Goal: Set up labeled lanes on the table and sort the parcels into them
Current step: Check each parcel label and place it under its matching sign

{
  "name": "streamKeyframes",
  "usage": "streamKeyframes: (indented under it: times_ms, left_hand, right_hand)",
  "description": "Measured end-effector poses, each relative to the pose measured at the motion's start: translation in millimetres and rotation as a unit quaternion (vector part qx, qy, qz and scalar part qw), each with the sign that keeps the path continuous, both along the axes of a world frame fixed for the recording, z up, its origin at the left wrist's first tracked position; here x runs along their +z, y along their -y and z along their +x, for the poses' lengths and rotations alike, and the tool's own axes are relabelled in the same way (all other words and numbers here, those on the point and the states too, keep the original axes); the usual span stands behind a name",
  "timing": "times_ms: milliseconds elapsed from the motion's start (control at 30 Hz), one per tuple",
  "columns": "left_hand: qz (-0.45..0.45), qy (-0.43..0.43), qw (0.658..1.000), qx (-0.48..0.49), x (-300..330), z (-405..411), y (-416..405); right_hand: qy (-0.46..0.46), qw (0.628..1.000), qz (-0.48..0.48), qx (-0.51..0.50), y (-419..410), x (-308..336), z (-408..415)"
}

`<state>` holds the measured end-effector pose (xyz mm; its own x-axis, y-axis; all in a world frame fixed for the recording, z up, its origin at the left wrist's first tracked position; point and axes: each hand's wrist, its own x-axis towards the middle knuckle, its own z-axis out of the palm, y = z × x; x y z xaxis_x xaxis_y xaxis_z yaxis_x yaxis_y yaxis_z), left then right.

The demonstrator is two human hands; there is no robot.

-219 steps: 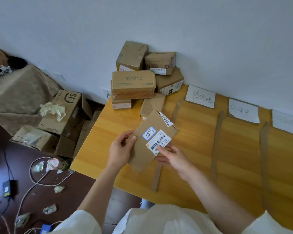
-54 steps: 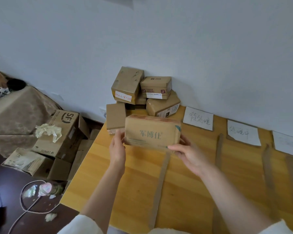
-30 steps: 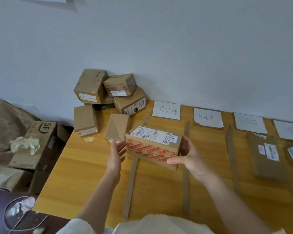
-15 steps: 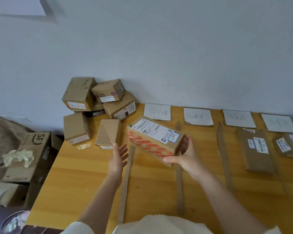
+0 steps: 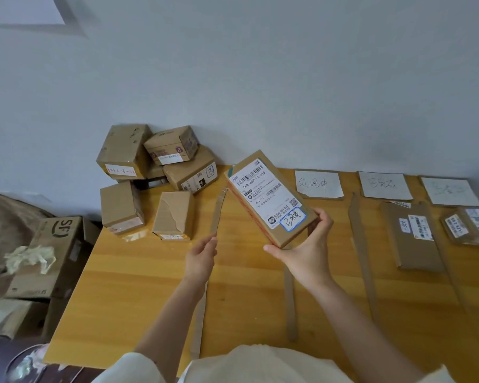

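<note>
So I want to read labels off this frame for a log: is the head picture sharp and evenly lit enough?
Head view: the shipping label on the parcel in the right hand is sharp, its large number legible; light is soft, without glare; the paper lane signs at the wall read fainter toward the right; wide-angle bending curves the table edges.

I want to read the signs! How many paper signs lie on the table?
3: a row along the wall, the left sign, the middle sign, the right sign. The raised box may hide another.

SF carton (image 5: 53, 252) beside table (image 5: 138, 294)
</note>
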<state>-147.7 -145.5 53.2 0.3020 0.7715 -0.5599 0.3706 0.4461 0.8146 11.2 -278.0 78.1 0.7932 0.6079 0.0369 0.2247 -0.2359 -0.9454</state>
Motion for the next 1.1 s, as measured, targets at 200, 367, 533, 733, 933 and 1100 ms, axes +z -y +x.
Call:
streamKeyframes:
  times_ms: [200, 367, 533, 733, 933, 1100]
  left_hand:
    - [-0.009, -0.007, 1.0, -0.013, -5.7, 2.9, 8.4]
    - [-0.003, -0.021, 0.999, -0.034, -5.4, 4.3, 16.1]
    - [0.008, -0.055, 0.995, -0.087, -14.6, 8.1, 25.2]
    - [0.009, -0.121, 0.975, -0.184, -32.5, 22.0, 46.7]
    - [0.024, -0.165, 0.95, -0.265, -37.4, 53.7, 67.6]
    - [0.076, -0.198, 0.915, -0.345, -40.2, 87.0, 89.4]
  right_hand:
    - [0.015, 1.0, 0.001, -0.015, 6.2, -2.8, -2.1]
    - [0.001, 1.0, -0.004, -0.018, 12.2, -6.4, -2.1]
    - [-0.053, 0.998, 0.002, -0.031, 28.4, -13.0, -2.8]
    - [-0.133, 0.987, 0.001, -0.092, 68.7, -30.1, 4.9]
    - [-0.152, 0.967, 0.02, -0.202, 119.2, -45.6, 41.1]
    - [-0.157, 0.934, 0.036, -0.319, 169.6, -50.9, 71.6]
